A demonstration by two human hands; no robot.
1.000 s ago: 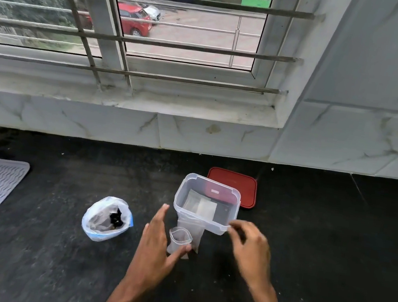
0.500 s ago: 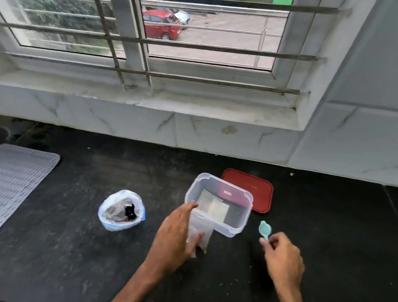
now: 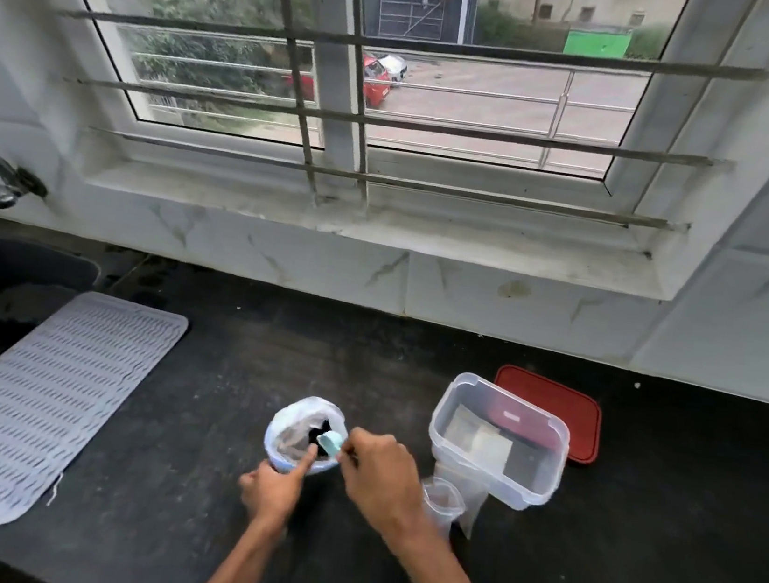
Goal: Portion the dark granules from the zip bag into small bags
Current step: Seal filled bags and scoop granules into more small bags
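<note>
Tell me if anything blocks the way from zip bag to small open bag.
Nothing visible does. Only bare counter lies between the zip bag and the small bag, which stands open before the clear tub. The right hand holds the spoon over the zip bag.

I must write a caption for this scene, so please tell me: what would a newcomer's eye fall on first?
The two hands at the centre of the black counter: the right hand holds a teal scoop at the mouth of the open zip bag, and the left hand lays a forefinger on its near rim. To the right stands a clear container, a small bag before it and a red lid behind.
</note>
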